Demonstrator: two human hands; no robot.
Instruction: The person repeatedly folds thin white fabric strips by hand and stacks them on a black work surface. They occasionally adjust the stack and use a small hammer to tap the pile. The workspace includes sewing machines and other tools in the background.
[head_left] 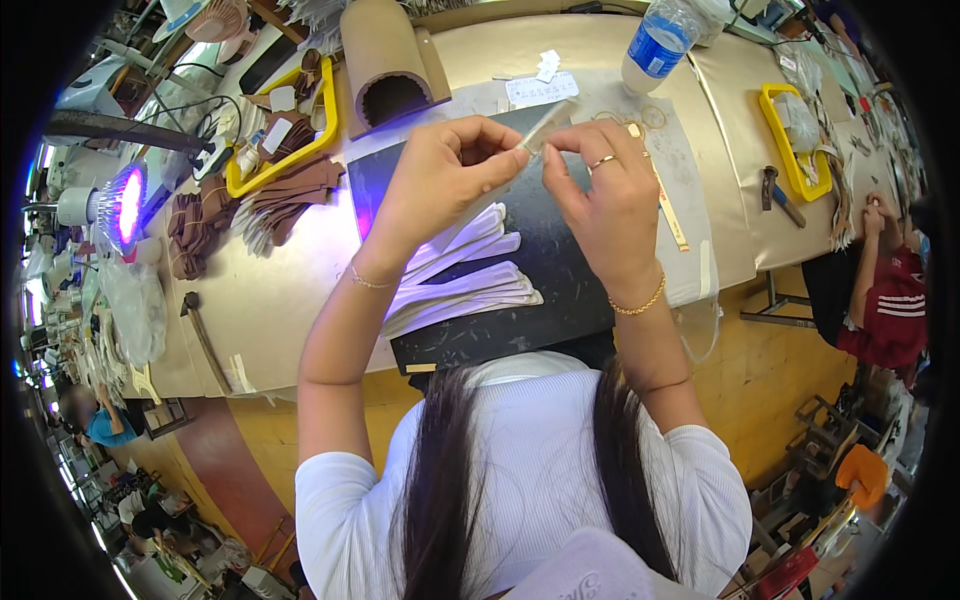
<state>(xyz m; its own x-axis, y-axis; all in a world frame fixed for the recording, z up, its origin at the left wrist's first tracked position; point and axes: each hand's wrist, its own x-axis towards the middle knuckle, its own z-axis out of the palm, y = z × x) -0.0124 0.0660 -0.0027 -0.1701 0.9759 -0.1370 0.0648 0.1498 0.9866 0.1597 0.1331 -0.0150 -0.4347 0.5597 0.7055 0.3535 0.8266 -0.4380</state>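
Observation:
My left hand is raised over the black board, thumb and forefinger pinched on a thin white strip. The strip's upper end sticks up past the fingertips at a slant; its lower part is mostly behind the hand. Close beside it, my right hand has thumb and forefinger drawn together at the strip's edge. Its other fingers are bent. Exactly what lies between the right fingertips is too small to see. Below my hands, several flat white strips lie fanned in two groups on the board.
Brown strips and a yellow tray lie left, near a glowing lamp and a hammer. A cardboard tube and a water bottle stand behind. Another hammer and yellow tray lie right, near a co-worker.

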